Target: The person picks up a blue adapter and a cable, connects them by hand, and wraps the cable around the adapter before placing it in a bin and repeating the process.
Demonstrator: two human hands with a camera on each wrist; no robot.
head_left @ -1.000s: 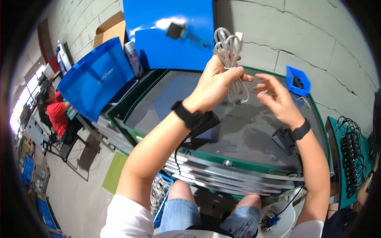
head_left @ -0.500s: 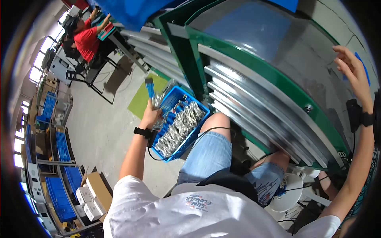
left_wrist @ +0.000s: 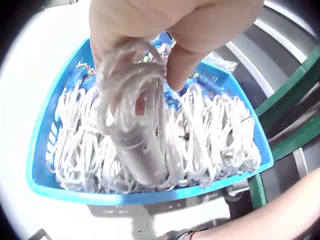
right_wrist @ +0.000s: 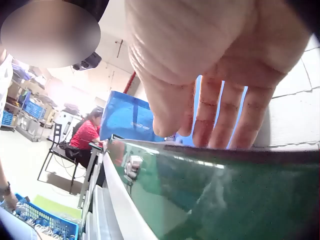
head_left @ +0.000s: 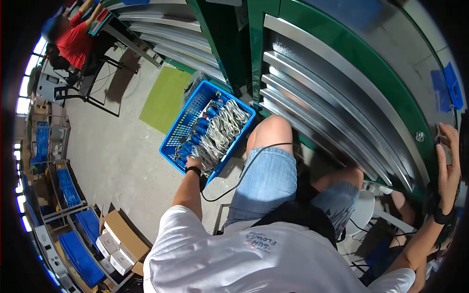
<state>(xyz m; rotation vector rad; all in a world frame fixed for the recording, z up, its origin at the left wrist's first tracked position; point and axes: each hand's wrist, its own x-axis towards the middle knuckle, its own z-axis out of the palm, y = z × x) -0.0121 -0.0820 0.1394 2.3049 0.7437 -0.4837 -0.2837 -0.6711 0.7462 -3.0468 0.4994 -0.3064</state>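
Observation:
Down in a blue plastic basket (head_left: 168,138), my left hand (head_left: 194,162) grips a coiled clear cable (left_wrist: 132,95). In the left wrist view, thumb and fingers lie on either side of its loops, and a pale cylindrical plug (left_wrist: 142,157) hangs below. Rows of similar bundled cables (head_left: 225,124) with blue connectors (head_left: 201,126) fill the basket. My right hand (head_left: 449,163) holds nothing; its fingers stretch out over the green bench edge (right_wrist: 215,195), seen close up in the right wrist view.
Silver slats (head_left: 312,102) front the green bench. A small blue bin (head_left: 453,85) stands at its far right. A green mat (head_left: 166,100) lies behind the basket. A black cord (head_left: 239,176) runs across my lap. A person in red (head_left: 73,44) sits at the far left.
My left hand has gone from above the bench down into the basket with the cable. The right hand has come to the bench's near right edge. The head view has tilted downward.

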